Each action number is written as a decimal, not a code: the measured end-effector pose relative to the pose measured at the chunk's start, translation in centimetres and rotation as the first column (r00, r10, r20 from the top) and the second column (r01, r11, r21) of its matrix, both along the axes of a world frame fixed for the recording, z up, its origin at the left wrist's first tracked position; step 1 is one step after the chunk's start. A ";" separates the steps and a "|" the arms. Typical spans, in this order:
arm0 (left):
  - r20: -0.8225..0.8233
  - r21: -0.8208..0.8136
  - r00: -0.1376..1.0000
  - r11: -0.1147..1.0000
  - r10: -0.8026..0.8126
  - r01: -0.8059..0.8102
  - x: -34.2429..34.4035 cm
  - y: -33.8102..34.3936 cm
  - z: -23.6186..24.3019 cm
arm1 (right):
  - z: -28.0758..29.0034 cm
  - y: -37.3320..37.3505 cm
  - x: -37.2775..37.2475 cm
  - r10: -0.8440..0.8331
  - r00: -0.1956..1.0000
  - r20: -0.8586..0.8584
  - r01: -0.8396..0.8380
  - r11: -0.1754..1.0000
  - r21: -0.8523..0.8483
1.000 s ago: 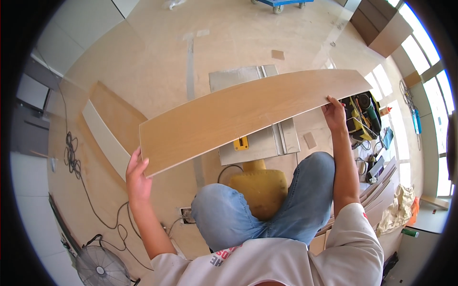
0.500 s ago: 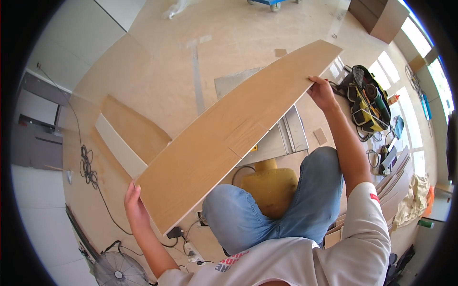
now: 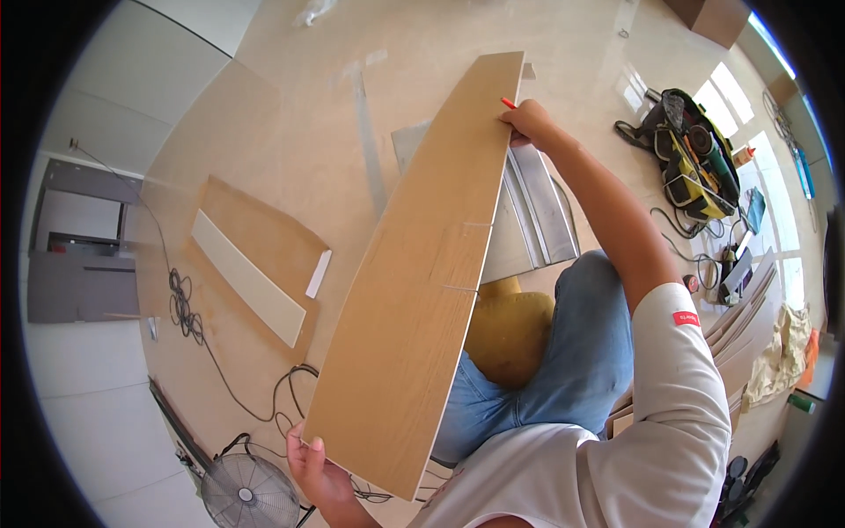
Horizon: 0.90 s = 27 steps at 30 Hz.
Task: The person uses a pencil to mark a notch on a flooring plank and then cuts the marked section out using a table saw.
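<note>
Board (image 3: 400, 282) (gripped) spans left hand (image 3: 319, 466) to right hand (image 3: 532, 123).

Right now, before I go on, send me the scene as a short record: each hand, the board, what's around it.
Left hand: grips board at its near left corner, thumb on top
Right hand: grips board's right edge near the far end; red tip shows at the fingers
Board slant: far end leans right
Metal top: partly hidden by board; contact unclear
Left side: white strip, fan
Right side: open tool bag
</note>
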<state>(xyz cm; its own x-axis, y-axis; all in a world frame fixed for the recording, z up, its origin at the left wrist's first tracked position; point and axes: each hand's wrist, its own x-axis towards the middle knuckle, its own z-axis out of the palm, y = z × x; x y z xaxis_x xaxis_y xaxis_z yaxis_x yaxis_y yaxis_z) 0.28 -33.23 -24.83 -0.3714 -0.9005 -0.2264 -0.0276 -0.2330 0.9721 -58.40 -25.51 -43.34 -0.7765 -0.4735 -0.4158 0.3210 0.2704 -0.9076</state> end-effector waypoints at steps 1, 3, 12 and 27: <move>0.004 0.024 1.000 1.000 0.018 -0.018 0.1 0.5 -0.3 | 0.3 -0.3 -0.1 0.075 0.995 -0.061 -0.070 0.994 0.079; -0.001 0.011 1.000 0.999 0.030 -0.030 -0.2 1.0 -0.8 | 1.2 -0.5 0.3 0.090 0.993 -0.081 -0.076 0.984 0.163; -0.028 0.091 0.991 0.988 0.131 -0.128 -4.6 2.7 -4.5 | 8.4 7.0 21.5 0.398 0.824 -0.403 -0.382 0.916 0.124; 0.517 0.482 0.530 0.740 -0.672 0.469 -12.8 -8.7 -5.3 | 5.4 6.0 27.0 0.403 0.876 -0.267 -0.385 0.915 0.119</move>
<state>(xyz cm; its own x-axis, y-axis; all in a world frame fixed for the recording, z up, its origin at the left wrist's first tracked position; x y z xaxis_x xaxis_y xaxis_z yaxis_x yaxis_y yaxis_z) -12.51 -41.91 -30.17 -0.4592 -0.4137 -0.7861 -0.8107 -0.1668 0.5613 -31.36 -19.50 -37.89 -0.6191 -0.7455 -0.2470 -0.0880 0.3784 -0.9215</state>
